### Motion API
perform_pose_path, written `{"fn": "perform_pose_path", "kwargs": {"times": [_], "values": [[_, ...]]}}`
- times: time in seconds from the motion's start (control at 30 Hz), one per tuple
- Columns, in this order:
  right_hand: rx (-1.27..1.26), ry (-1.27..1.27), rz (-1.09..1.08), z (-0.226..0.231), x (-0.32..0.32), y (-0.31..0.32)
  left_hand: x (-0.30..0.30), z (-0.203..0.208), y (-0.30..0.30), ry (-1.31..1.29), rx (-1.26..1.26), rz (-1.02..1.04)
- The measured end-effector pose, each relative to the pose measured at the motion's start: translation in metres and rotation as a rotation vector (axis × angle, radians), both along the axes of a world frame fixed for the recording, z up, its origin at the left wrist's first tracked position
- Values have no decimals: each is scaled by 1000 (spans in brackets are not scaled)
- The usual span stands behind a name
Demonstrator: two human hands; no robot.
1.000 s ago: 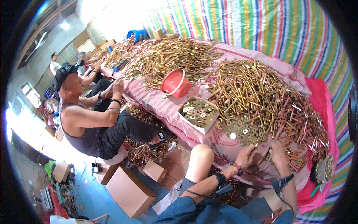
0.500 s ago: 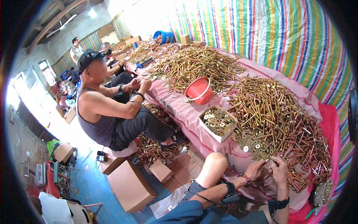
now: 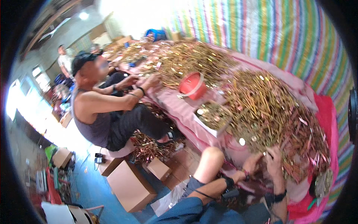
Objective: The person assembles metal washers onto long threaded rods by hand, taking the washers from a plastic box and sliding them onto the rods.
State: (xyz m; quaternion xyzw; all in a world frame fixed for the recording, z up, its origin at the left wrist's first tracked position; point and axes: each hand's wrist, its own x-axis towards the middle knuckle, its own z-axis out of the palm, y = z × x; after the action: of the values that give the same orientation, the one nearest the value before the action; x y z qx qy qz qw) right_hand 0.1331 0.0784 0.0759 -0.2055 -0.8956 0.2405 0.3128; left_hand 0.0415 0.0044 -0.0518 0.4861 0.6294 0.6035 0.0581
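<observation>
My left hand (image 3: 253, 163) and my right hand (image 3: 274, 159) are close together at the near edge of the pink-covered work surface, fingers closed in a pinch. A small bright spot shows between their fingertips; blur hides what it is. Just beyond them lie loose flat washers (image 3: 242, 142). A heap of long brass-coloured bolts (image 3: 261, 95) spreads behind and to the right, with redder ones (image 3: 307, 149) on its near right side. Left of the heap stands a white box (image 3: 205, 128) of washers.
A red bucket (image 3: 193, 86) stands beyond the box, near another bolt heap (image 3: 190, 59). A co-worker (image 3: 99, 100) sits at left, hands over the surface. Cardboard boxes (image 3: 130, 184) are on the floor. At right is a round container (image 3: 323, 183) of small parts.
The view has shifted slightly and blurred, so most of the scene sits a little further left and up. My hands remain together; the co-worker's hands have moved apart.
</observation>
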Motion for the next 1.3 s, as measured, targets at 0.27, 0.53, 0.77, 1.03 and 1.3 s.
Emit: {"fn": "perform_pose_path", "kwargs": {"times": [0.27,0.53,0.77,1.03,1.3], "values": [[-134,32,0,3,-5,9,-26,22,-4,-44,-218,-82],[-468,87,3,-2,4,8,-14,27,-9,-75,-157,-95],[-282,105,80,8,-4,-2,-16,30,-12,16,-94,-47],[-164,64,56,19,-1,5,-17,32,-11,-45,-96,-70],[-237,66,159,15,-5,3,-18,31,-14,-43,-159,-97]]}}
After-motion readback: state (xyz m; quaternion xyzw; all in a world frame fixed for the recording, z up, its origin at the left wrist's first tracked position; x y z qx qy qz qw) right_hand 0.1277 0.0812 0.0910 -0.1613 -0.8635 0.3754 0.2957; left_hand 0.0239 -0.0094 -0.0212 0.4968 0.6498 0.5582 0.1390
